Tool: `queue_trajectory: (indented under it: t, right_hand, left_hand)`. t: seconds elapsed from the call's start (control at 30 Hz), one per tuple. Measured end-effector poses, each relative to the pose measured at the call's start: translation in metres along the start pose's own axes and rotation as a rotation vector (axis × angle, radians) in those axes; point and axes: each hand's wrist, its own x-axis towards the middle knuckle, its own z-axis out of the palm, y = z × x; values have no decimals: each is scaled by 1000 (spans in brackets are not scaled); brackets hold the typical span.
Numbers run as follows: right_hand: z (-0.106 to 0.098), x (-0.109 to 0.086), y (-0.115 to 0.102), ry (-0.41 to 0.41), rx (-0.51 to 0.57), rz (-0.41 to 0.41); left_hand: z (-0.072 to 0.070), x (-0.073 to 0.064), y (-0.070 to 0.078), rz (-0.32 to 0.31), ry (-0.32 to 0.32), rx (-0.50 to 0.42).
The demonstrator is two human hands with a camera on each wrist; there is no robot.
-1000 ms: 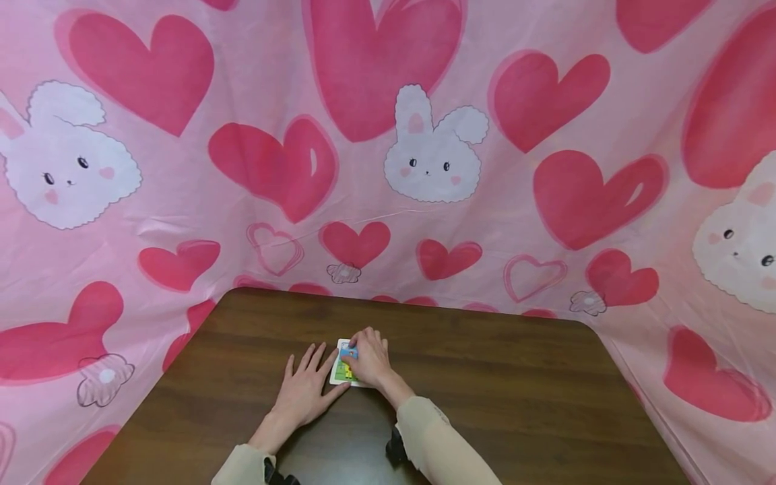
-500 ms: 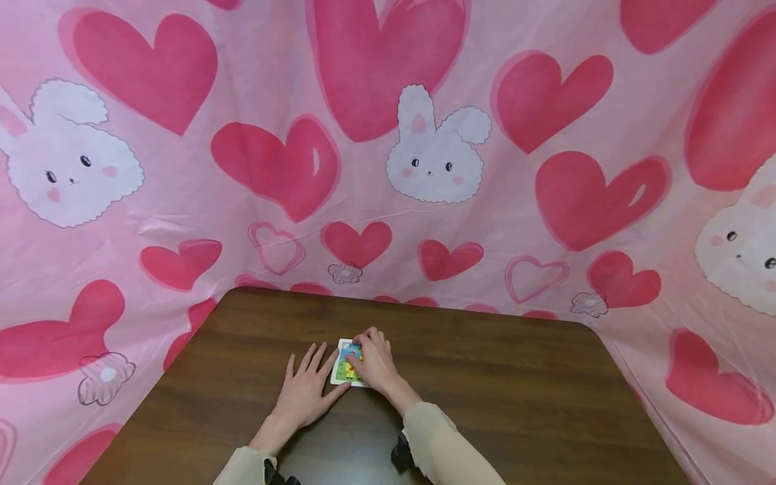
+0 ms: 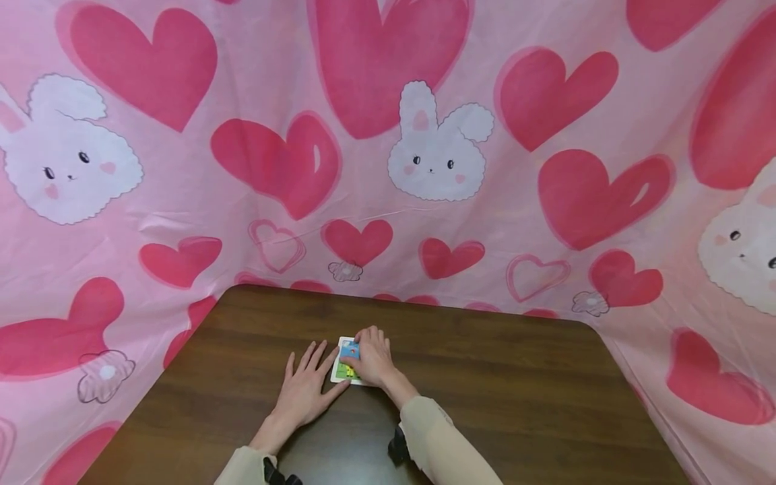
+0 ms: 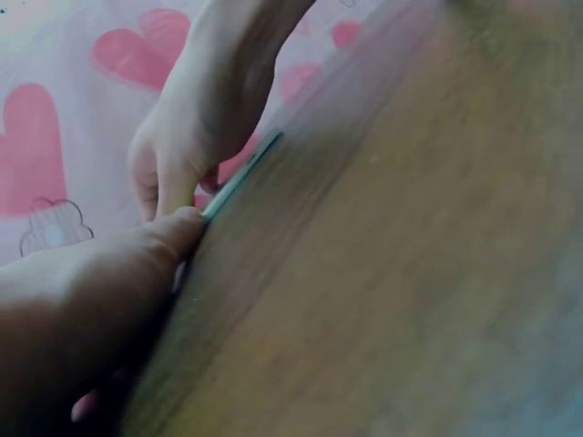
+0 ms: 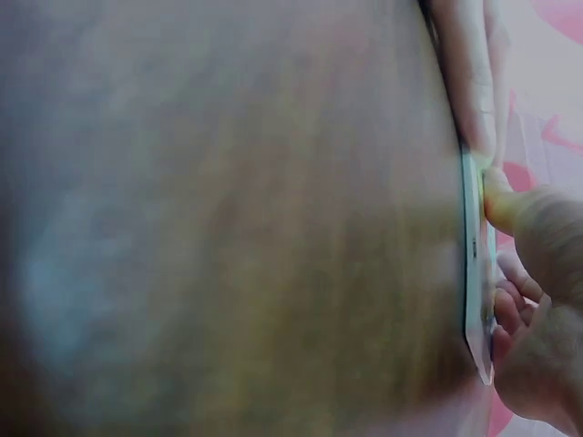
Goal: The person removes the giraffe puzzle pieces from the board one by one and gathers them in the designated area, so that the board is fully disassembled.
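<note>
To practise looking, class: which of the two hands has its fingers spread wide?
The left hand, fanned on the table beside the picture board; the right hand is over the board, its fingers closer together.

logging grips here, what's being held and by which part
No sure grip: the left hand touches the picture board at its left side; the right hand has its thumb on the printed face, but whether it pinches anything cannot be told.

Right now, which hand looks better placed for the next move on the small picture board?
The right, probably. The right hand is over the picture board, its thumb on the board's face, while the left hand lies spread along the board's left side, seemingly better placed to steady it.
</note>
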Motion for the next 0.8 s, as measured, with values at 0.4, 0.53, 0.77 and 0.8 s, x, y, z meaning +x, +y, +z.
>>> queue_trajectory:
  t: [0.4, 0.53, 0.77, 0.8]
  right_hand:
    - [-5, -3, -6, -7, 4, 29]
    - [-10, 0, -7, -33, 8, 58]
    - [-1, 0, -5, 15, 35, 46]
    - [1, 0, -5, 25, 47, 47]
  left_hand:
    - [4, -2, -2, -18, -1, -35]
    - [5, 0, -1, -24, -12, -42]
    - [4, 0, -1, -36, -14, -29]
    - [4, 0, -1, -36, -14, -29]
